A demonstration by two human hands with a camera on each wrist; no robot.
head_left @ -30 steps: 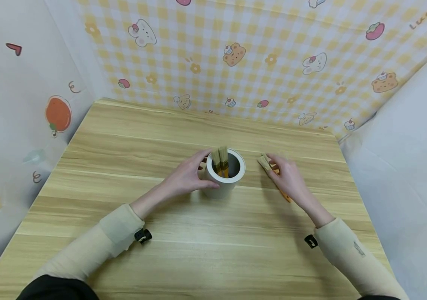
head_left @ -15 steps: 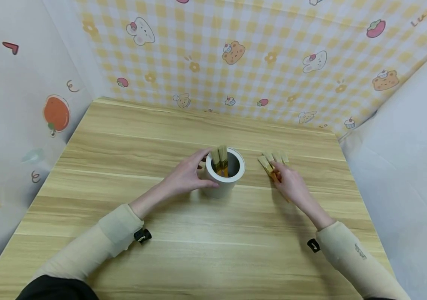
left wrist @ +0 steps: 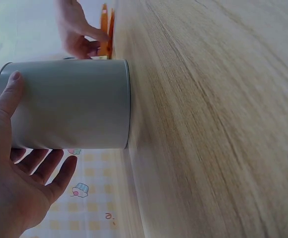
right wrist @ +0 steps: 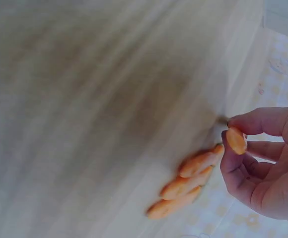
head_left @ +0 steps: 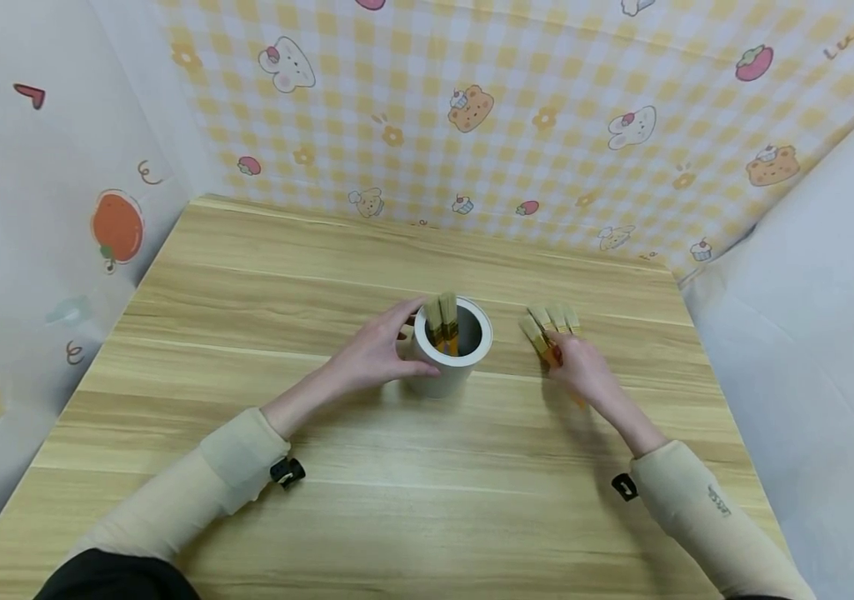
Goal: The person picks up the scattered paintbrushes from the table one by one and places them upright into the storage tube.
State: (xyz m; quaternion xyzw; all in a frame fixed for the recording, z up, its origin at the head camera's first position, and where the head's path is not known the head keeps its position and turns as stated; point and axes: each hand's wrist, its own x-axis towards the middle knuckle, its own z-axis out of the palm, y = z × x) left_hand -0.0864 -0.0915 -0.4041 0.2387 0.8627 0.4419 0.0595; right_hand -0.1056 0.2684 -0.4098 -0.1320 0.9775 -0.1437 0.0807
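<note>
In the head view, my left hand holds a grey-white cylindrical can, thumb on its near side by the rim and fingers round the far side. Upright in the can lean two paintbrushes with pale bristles up. To the right, my right hand pinches a paintbrush by its orange handle between thumb and fingers. Three more paintbrushes lie side by side on the table just beyond it. Their bristles point to the back; the hand partly hides their handles in the head view.
The wood-grain table stretches in front of both arms and left of the can. A yellow checked cloth hangs behind it, with white cloths at the sides.
My right hand has shifted from the bristle ends down toward the handles, uncovering the other brushes' bristles, and now pinches one brush. My left hand and the can have stayed put.
</note>
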